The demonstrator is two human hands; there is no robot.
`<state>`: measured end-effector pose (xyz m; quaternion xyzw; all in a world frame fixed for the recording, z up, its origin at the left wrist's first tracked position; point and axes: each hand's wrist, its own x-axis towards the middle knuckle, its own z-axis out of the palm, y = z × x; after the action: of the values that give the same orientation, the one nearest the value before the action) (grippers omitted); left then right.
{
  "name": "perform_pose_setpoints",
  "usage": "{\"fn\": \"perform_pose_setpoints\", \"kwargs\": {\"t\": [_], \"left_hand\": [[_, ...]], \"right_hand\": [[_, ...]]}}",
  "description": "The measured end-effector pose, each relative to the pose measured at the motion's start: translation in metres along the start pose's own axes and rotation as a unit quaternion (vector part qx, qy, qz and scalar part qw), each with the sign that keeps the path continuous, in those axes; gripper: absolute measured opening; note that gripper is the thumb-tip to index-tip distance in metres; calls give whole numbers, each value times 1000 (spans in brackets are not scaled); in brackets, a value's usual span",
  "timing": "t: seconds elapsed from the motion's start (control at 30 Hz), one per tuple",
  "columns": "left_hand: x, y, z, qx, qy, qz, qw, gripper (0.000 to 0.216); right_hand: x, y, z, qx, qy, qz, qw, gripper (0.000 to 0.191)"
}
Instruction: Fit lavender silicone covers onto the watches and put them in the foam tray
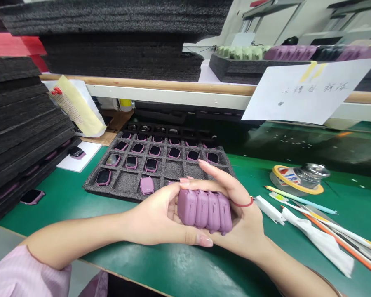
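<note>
Between my two hands sits a row of several purple smartwatch cases, stacked side by side with their slotted edges towards me. My left hand grips the left end, its thumb stretched along the underside. Around the right end curls my right hand, with its index finger raised and a red string at the thumb side. Behind the hands lies a black foam tray with purple watches in many of its compartments. One purple case rests in the tray's front row, back side up.
Foam trays are stacked high at the left and on the shelf above. A loose watch lies at the left. Right of my hands are a glass jar, pens, a toothbrush and a white cloth.
</note>
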<state>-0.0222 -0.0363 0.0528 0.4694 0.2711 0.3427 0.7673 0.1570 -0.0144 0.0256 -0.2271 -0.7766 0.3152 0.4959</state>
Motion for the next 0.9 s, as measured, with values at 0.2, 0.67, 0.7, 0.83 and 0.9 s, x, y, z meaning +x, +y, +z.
{"fn": "perform_pose_setpoints", "kwargs": {"t": [0.2,0.67,0.7,0.83,0.9], "left_hand": [[-1,3,1,19,13,-8,1000,46],[1,1,-4,30,2,-32,999,51],[2,2,-4,29,1,-32,999,52],[2,3,-6,31,-12,-26,999,48],[3,4,-7,33,-24,-22,999,47]], "right_hand": [[0,1,-1,-12,-4,-26,1000,91],[-2,-1,1,15,6,14,1000,96],[-2,-1,1,14,6,17,1000,96],[-3,-1,1,18,7,25,1000,98],[-3,-1,0,18,9,28,999,98]]}}
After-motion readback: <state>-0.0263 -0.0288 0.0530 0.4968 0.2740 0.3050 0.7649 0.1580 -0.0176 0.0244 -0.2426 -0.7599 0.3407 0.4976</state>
